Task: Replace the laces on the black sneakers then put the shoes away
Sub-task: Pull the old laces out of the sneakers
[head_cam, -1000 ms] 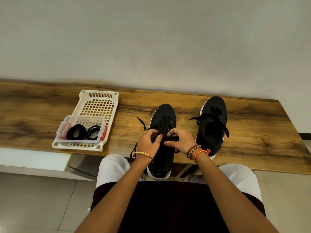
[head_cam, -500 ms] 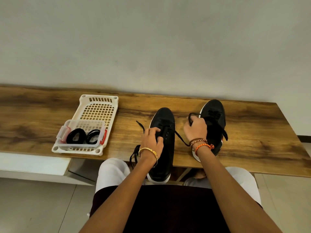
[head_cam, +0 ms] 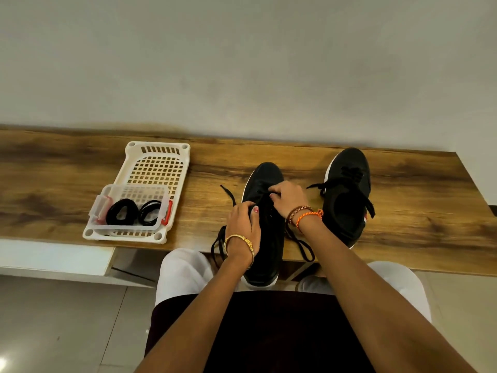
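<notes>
We see left hand [head_cam: 243, 224] curled, gripping side of black white-soled sneaker [head_cam: 265, 232] on wooden table [head_cam: 419, 211]; right hand [head_cam: 289, 196] fingers pinch its black lace [head_cam: 300, 242] at eyelets.

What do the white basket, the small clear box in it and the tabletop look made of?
White basket: matte moulded plastic, judging by its grid of holes. Clear box: translucent plastic with red clips. Tabletop: wood-grain surface, smooth; solid or laminate, cannot tell.
</notes>
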